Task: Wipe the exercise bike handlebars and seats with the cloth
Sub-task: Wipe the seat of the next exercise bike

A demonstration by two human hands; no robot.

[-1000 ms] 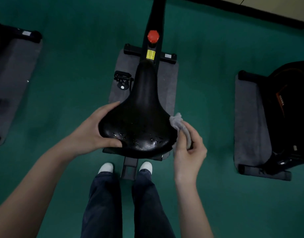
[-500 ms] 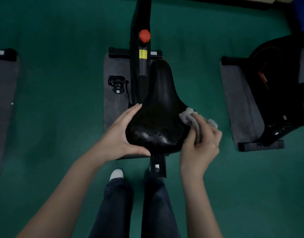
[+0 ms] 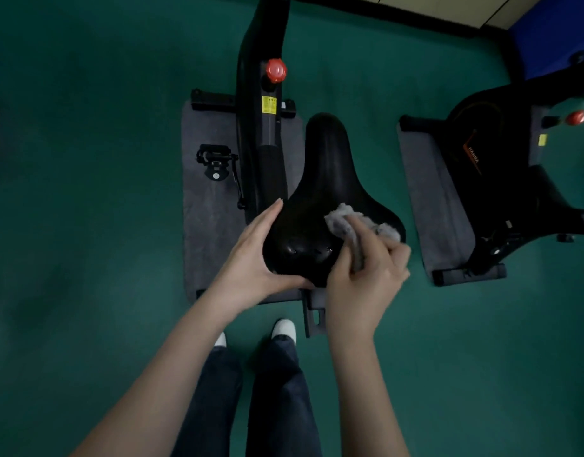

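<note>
A black bike seat point(image 3: 327, 179) fills the middle of the head view, its nose pointing away from me. My left hand point(image 3: 251, 262) grips the seat's rear left edge, thumb under the back rim. My right hand point(image 3: 366, 275) presses a crumpled grey cloth point(image 3: 343, 219) onto the wide rear right part of the seat. The cloth's ends show above and to the right of my fingers. The handlebars are out of view.
The bike's black frame point(image 3: 261, 103) with a red knob point(image 3: 276, 70) and a pedal point(image 3: 216, 159) stands on a grey mat point(image 3: 205, 225). A second bike point(image 3: 501, 179) on its own mat stands to the right. Green floor lies around; my legs and white shoes are below.
My right hand has slid the cloth from the seat's right edge up onto its top surface, toward the middle. My left hand keeps its hold. The view has shifted so the seat sits further right.
</note>
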